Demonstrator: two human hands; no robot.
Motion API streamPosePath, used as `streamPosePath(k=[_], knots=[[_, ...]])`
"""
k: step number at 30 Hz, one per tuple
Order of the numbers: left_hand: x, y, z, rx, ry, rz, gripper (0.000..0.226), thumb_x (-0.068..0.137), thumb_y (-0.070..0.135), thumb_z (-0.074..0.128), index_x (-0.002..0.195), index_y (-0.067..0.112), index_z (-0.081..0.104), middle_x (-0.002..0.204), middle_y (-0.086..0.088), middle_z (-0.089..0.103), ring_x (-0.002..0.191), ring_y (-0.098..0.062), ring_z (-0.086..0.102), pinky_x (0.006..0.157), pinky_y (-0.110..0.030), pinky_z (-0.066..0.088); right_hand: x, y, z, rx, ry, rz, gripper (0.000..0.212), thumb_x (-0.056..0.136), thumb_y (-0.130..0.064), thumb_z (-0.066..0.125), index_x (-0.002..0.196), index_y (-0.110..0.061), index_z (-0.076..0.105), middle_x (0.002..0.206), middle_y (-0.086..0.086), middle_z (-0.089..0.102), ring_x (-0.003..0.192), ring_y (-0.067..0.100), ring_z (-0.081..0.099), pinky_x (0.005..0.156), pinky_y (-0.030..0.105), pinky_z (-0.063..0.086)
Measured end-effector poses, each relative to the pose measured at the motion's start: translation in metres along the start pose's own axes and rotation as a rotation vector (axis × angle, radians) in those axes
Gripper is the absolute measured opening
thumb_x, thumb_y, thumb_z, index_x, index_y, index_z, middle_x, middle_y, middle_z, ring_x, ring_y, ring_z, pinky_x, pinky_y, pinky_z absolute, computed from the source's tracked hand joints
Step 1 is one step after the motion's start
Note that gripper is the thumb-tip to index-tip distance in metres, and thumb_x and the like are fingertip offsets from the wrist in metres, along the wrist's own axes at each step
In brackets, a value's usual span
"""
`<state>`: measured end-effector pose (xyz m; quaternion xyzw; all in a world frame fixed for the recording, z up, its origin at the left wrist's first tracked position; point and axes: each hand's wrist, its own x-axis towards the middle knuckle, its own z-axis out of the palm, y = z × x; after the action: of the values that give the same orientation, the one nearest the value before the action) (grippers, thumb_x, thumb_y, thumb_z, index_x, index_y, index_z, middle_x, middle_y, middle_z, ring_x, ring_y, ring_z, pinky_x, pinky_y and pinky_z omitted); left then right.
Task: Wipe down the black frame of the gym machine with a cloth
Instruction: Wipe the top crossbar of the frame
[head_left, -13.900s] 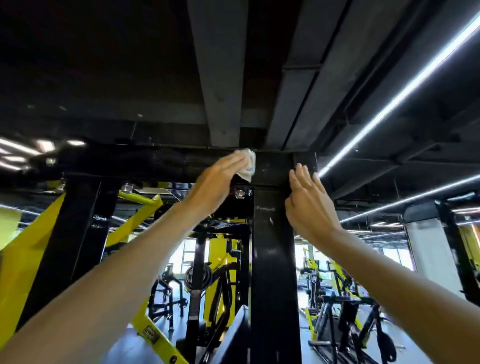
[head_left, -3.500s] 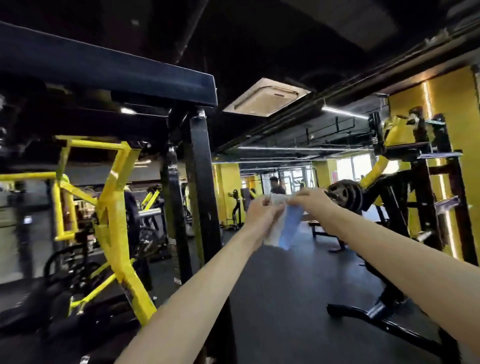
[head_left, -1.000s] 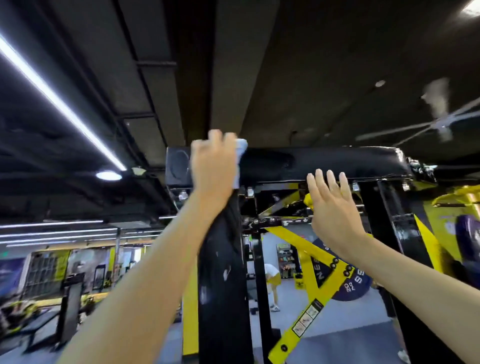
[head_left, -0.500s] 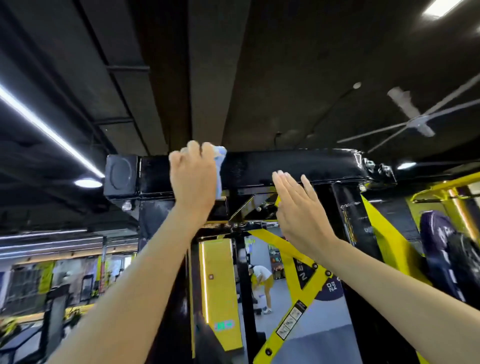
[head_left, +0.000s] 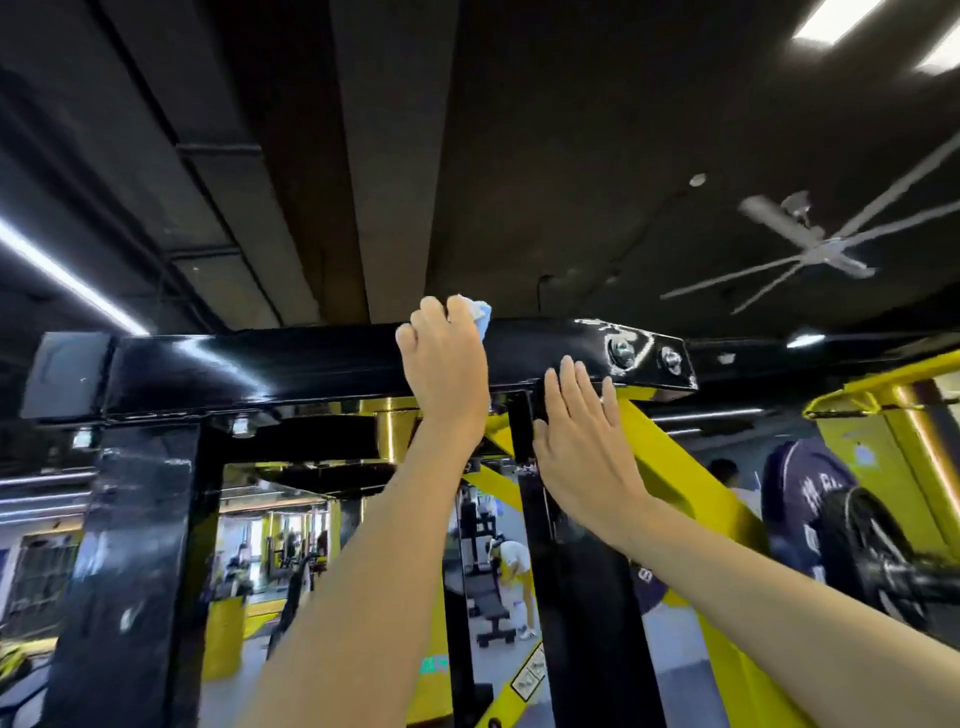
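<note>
Nearest you, your two forearms reach up toward the machine's top. Your left hand (head_left: 444, 364) has its fingers curled over the cloth (head_left: 480, 314) and presses it against the upper edge of the black crossbeam (head_left: 260, 364), roughly mid-span. The cloth is a pale blue wad, most of it hidden under the hand. Your right hand (head_left: 582, 441) is released, fingers straight and together, palm laid against the black upright (head_left: 571, 571) just under the beam. It grasps nothing and looks to be steadying you.

For this stroke, I'd judge the gain lies in coverage. Only a corner of cloth shows past your fingers, so spread it flatter under the palm and each pass takes more beam. Run along the beam's length in one direction, overlapping the top face and the front face rather than dabbing. To the right the beam ends in a plate with two bolts (head_left: 621, 353), where the paint looks scuffed. Dust likely gathers round the heads, so work a fold of cloth about each. The left stretch toward the end cap (head_left: 67, 374) and the thick post (head_left: 135, 545) below it would want the same — lean on the right palm for balance as you reach.

Beyond the frame stand a yellow brace (head_left: 675, 467), a loaded weight plate (head_left: 872, 561) and a person (head_left: 511, 561) bent over on the gym floor. A ceiling fan (head_left: 826, 249) hangs above.
</note>
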<state>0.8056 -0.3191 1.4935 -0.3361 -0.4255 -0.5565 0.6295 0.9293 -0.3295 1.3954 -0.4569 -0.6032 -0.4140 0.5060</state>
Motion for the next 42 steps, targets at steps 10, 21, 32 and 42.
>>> streamPosePath(k=[10, 21, 32, 42], knots=[[0.001, 0.103, 0.002, -0.22, -0.11, 0.239, 0.022, 0.084, 0.014, 0.039, 0.076, 0.02, 0.058, 0.074, 0.0, 0.056, 0.063, -0.019, 0.056, 0.064, -0.032, 0.041, -0.004, 0.06, -0.003, 0.152, -0.187, 0.123, 0.062, 0.096, -0.014, 0.036, 0.151, 0.0, 0.01, 0.16, 0.016, 0.009, 0.149, 0.025, 0.006, 0.119, 0.042, 0.005], [-0.004, 0.058, -0.01, -0.143, -0.162, 0.293, 0.004, 0.082, 0.017, 0.057, 0.08, 0.02, 0.056, 0.078, -0.001, 0.055, 0.065, -0.018, 0.054, 0.063, -0.031, 0.039, -0.001, 0.038, -0.015, 0.29, -0.237, 0.065, 0.066, 0.101, -0.025, 0.036, 0.153, -0.007, 0.0, 0.161, 0.01, -0.007, 0.149, 0.019, -0.006, 0.12, 0.038, -0.001], [-0.009, -0.088, -0.032, 0.282, -0.114, 0.195, 0.021, 0.09, 0.015, 0.032, 0.084, 0.017, 0.052, 0.072, -0.002, 0.048, 0.059, -0.017, 0.044, 0.061, -0.03, 0.036, -0.003, -0.054, 0.01, 0.308, -0.064, -0.115, 0.065, 0.099, -0.028, 0.036, 0.152, -0.001, 0.009, 0.16, 0.017, 0.003, 0.149, 0.029, 0.0, 0.119, 0.044, 0.001], [0.017, -0.222, -0.098, 0.468, -0.667, 0.089, 0.014, 0.085, 0.007, 0.06, 0.097, 0.013, 0.058, 0.089, -0.011, 0.06, 0.079, -0.03, 0.06, 0.071, -0.035, 0.04, -0.002, -0.091, 0.002, 0.283, -0.031, -0.131, 0.066, 0.095, -0.025, 0.044, 0.149, 0.004, 0.02, 0.157, 0.022, 0.015, 0.147, 0.034, 0.012, 0.118, 0.049, 0.007]])
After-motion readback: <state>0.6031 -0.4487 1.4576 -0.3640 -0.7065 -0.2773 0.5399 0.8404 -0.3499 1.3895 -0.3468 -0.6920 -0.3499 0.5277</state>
